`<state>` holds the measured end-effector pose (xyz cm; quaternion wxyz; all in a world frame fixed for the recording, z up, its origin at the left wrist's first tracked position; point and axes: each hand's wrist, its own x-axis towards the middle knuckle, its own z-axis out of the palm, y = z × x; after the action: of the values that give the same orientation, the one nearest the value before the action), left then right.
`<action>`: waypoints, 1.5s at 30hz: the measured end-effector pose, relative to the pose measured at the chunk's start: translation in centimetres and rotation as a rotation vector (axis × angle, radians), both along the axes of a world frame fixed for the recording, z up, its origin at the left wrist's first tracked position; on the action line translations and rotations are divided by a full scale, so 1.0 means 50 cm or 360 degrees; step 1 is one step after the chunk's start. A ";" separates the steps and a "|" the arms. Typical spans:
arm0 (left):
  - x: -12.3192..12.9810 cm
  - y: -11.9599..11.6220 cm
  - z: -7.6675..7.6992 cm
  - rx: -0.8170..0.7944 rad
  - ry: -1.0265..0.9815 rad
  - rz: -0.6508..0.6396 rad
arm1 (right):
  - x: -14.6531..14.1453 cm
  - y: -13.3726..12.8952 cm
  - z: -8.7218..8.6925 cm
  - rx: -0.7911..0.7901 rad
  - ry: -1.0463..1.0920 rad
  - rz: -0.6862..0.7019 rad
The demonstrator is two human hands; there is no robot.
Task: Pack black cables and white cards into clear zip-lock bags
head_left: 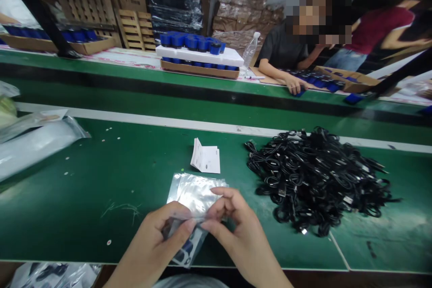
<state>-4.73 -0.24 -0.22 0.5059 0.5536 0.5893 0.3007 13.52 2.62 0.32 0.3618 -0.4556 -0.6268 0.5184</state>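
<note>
Close to the bench's front edge, my left hand point(165, 227) and my right hand point(232, 220) pinch the top of a clear plastic bag point(194, 249) between thumbs and forefingers. Something dark and a pale printed sheet show through the bag below my fingers, but I cannot make out exactly what they are. Just beyond lies a stack of clear flat bags point(194, 189), partly covered by my hands. A folded white leaflet point(207, 159) stands half open behind that stack. To the right is a large heap of black USB cables point(313, 175).
Plastic-wrapped packs point(37, 144) lie on the left of the green bench point(101, 180). Filled bags point(56, 274) sit below the front edge. Across the line are blue round items point(192, 42) on a white foam tray, a plastic bottle point(250, 49) and a seated person point(280, 49) touching a blue item.
</note>
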 end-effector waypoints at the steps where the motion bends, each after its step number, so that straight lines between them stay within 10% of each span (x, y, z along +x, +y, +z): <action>1: 0.002 0.000 -0.004 0.0010 -0.0011 0.0031 | -0.001 0.001 -0.001 -0.0059 -0.0013 -0.0057; 26: -0.007 -0.008 -0.004 0.0443 0.0226 0.0152 | 0.011 -0.001 -0.002 0.0048 -0.0177 0.0035; 36: 0.072 -0.012 0.003 0.0168 -0.0242 0.0812 | -0.035 -0.018 -0.030 0.0179 0.0088 -0.0171; 45: 0.093 -0.031 -0.028 0.0637 -0.0151 0.0623 | -0.061 -0.052 -0.069 0.0493 -0.0142 -0.0343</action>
<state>-0.06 -1.78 -1.63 0.3458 0.5035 0.5894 0.5286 10.46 0.02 -3.11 0.4529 -0.4816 -0.6620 0.3531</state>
